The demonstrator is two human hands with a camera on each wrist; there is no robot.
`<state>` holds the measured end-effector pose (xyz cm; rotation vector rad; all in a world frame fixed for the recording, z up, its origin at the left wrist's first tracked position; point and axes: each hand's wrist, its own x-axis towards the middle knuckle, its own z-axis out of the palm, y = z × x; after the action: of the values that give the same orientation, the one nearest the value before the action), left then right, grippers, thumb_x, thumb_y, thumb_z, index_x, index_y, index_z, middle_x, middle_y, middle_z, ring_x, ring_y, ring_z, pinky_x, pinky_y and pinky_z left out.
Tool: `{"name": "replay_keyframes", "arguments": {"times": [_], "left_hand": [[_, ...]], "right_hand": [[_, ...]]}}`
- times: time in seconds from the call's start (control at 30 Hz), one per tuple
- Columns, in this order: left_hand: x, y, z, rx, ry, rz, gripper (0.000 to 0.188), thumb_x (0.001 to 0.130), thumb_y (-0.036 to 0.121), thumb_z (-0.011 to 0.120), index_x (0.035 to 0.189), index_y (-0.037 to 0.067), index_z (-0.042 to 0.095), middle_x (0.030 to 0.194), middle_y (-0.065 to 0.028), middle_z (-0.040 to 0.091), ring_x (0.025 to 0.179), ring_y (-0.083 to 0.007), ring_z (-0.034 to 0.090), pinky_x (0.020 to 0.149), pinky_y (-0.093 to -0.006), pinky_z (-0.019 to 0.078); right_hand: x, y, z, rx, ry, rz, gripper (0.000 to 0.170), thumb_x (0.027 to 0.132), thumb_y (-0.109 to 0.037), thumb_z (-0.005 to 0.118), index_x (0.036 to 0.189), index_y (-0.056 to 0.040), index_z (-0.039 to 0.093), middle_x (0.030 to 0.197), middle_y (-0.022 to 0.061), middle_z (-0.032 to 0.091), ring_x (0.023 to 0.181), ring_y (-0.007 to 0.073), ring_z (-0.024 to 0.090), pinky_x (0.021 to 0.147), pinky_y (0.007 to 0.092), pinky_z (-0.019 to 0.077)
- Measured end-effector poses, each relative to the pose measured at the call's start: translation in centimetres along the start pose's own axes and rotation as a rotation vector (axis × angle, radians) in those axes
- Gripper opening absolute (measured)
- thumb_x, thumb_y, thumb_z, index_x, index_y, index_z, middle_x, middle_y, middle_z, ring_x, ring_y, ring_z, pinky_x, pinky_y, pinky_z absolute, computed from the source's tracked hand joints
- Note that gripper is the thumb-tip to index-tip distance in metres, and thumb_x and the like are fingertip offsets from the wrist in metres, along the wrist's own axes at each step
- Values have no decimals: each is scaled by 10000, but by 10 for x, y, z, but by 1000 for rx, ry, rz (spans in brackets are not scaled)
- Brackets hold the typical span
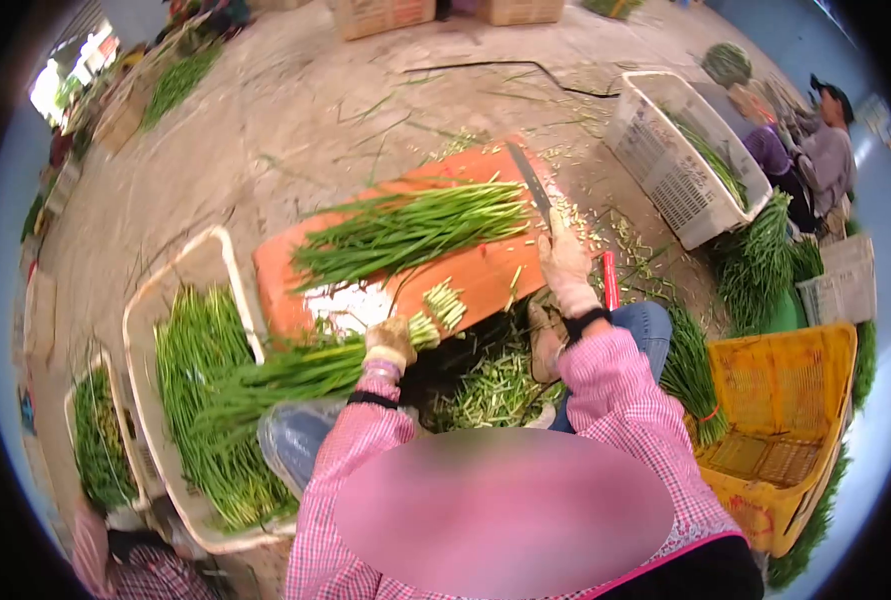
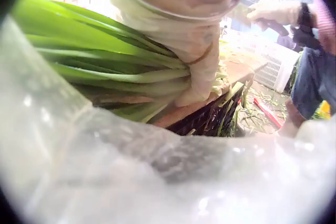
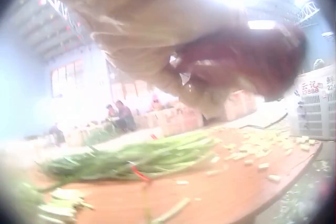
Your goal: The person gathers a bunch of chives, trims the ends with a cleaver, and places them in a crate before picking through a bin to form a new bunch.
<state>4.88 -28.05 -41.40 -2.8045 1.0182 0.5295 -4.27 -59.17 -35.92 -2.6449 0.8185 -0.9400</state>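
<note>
My gloved left hand (image 1: 391, 342) grips a bunch of long green chive-like stalks (image 1: 300, 378) near its pale cut ends, at the near edge of the orange cutting board (image 1: 365, 283). The leaves trail left over a white crate. In the left wrist view, gloved fingers (image 2: 202, 79) curl round the stalks. My gloved right hand (image 1: 568, 270) holds a long-bladed knife (image 1: 530, 180) by its handle at the board's right end, blade pointing away. Another stalk bunch (image 1: 415, 225) lies across the board, cut ends to the right. The right wrist view is blurred around the hand.
At left stands a white crate (image 1: 143, 330) of stalks. A yellow crate (image 1: 770, 400) and a white crate (image 1: 685, 185) stand at right, near a seated person (image 1: 830, 150). Trimmings (image 1: 500, 385) pile below the board, beside a red object (image 1: 610, 280).
</note>
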Motion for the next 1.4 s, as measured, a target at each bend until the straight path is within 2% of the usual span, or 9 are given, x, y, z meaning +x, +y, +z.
{"name": "replay_keyframes", "arguments": {"times": [0.13, 0.2, 0.27, 0.53, 0.7, 0.87, 1.07, 1.17, 1.4], "left_hand": [[0, -10, 20, -31, 129, 70, 398, 657, 204, 652, 1032, 82, 594, 962, -110, 663, 909, -259, 650, 788, -352, 506], [1, -19, 31, -46, 257, 122, 501, 600, 250, 735, 1054, 160, 545, 900, -89, 675, 876, -291, 653, 775, -399, 506], [7, -19, 26, -82, 158, 91, 616, 569, 262, 765, 1133, 173, 534, 933, -103, 673, 896, -301, 647, 776, -410, 507], [3, -12, -27, -45, -77, 30, 848, 565, 356, 783, 1313, 147, 442, 972, -147, 662, 926, -304, 643, 777, -409, 507], [14, -21, -46, -314, -158, 111, 691, 688, 355, 684, 1301, 141, 448, 1026, -185, 652, 924, -358, 636, 784, -451, 514], [58, -84, 21, -605, -50, 349, 747, 580, 417, 730, 1223, 103, 516, 951, -253, 646, 863, -378, 637, 744, -426, 525], [57, -87, 0, -599, -257, 243, 829, 628, 273, 755, 1360, 62, 429, 1168, -148, 603, 992, -240, 587, 892, -341, 469], [81, -108, 58, -662, -77, 255, 855, 549, 432, 778, 1300, 139, 493, 1037, -239, 630, 959, -346, 612, 855, -377, 494], [33, -57, -32, -470, -186, 73, 925, 580, 359, 778, 1395, 160, 388, 1159, -211, 609, 1061, -360, 590, 900, -403, 487]], "right_hand": [[50, 45, 68, -272, -226, 131, 260, 909, -231, 496, 1098, -75, 584, 866, 159, 644, 724, 358, 624, 646, 435, 500], [59, 50, 81, 13, 23, 173, 267, 921, -203, 474, 1160, -117, 555, 820, 139, 641, 699, 335, 627, 639, 420, 501], [74, 85, 128, -440, -49, -50, 275, 929, -191, 451, 1190, -160, 533, 739, 121, 605, 684, 258, 629, 605, 405, 497], [81, 80, 126, -369, -442, 15, 488, 885, -106, 464, 1357, -232, 460, 989, 91, 590, 933, 245, 608, 765, 381, 473], [75, 58, 75, 52, -55, -303, 173, 812, -187, 583, 958, -131, 658, 912, 121, 587, 858, 308, 588, 776, 395, 496], [14, -32, 27, 579, -827, -362, 227, 883, -224, 549, 1060, -124, 651, 981, 97, 634, 957, 293, 601, 837, 385, 480], [-28, -62, 79, 698, -769, -588, 244, 891, -239, 551, 1093, -140, 647, 1044, 89, 645, 989, 292, 586, 881, 403, 454], [-36, -84, 98, 628, -721, -653, 267, 876, -263, 571, 1102, -147, 656, 1092, 85, 639, 1026, 298, 559, 900, 405, 440], [-68, -77, 86, 500, -762, -682, 301, 832, -378, 627, 929, -105, 710, 883, 106, 645, 908, 314, 578, 808, 420, 456]]}}
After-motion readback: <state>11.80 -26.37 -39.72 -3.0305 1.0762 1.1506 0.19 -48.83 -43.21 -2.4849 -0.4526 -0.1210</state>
